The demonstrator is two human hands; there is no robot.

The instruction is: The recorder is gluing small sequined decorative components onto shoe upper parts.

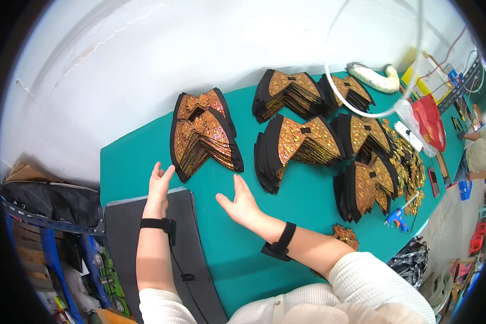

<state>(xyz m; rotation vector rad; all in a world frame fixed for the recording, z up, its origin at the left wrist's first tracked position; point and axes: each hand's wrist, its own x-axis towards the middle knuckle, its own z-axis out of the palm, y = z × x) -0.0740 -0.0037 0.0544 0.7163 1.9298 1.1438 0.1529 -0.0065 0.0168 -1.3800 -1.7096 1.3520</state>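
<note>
My left hand (161, 186) is raised with thumb and fingers apart, holding nothing. It is just below the left edge of a stack of black, bow-shaped pieces with orange-gold sequins (202, 135). My right hand (242, 204) is open too, its thumb spread from its fingers, near the lower right corner of that stack. A gap separates my hands. A similar stack (200, 102) sits just behind the first. Beneath my left wrist lies a pile of dark grey sheets (146, 243). Both wrists wear black straps.
More sequined stacks (302, 143) stand on the green table (221, 216) to the right, beside loose gold pieces (410, 167). A blue glue gun (398, 218) lies near the right edge. A white cable loop (372, 114) hangs in front. Another person (478, 148) is at far right.
</note>
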